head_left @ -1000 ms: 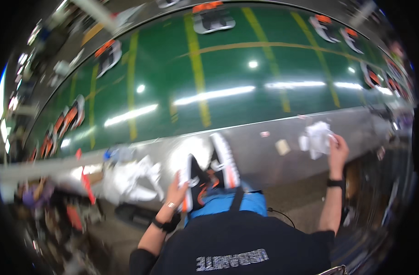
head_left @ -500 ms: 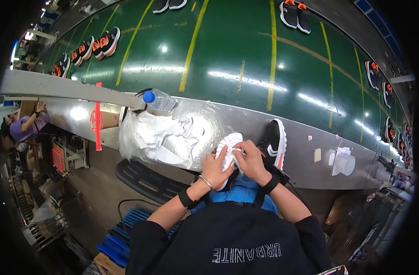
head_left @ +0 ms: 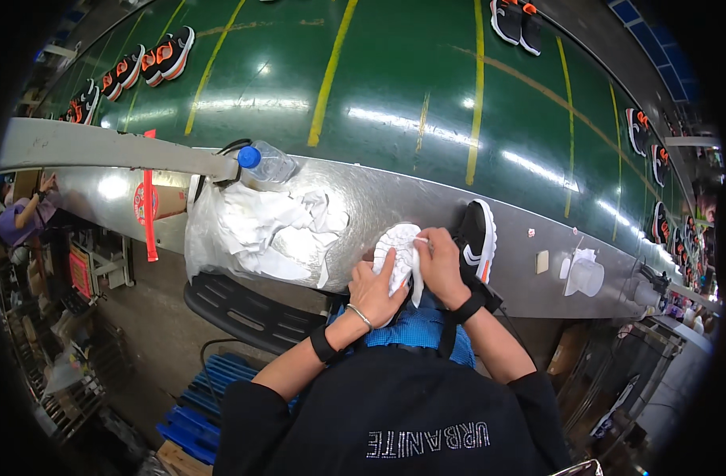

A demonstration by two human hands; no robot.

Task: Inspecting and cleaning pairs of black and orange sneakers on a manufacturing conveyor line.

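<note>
A sneaker (head_left: 393, 242) with its white sole turned up is in my left hand (head_left: 372, 289), whose fingers are closed round its side. Against the sole's right edge, my right hand (head_left: 444, 271) pinches a white wiping cloth (head_left: 417, 284), part of which hangs down below the fingers. Most of the held shoe's upper is hidden by my hands. Just right of my right hand, a black sneaker (head_left: 476, 236) with a white sole and an orange accent rests on the metal table (head_left: 363, 186).
White crumpled cloths (head_left: 272, 226) and a clear plastic bag lie at left, near a blue-capped bottle (head_left: 268, 163). Beyond runs a green conveyor (head_left: 395, 71) carrying several black-and-orange sneakers (head_left: 169, 55). A grey bar (head_left: 101, 147) crosses the left; a white cup-like object (head_left: 587, 276) stands right.
My right hand has shifted up along the sole's right edge, and more of the cloth now hangs free. My left hand keeps its hold. The view has shifted slightly.
</note>
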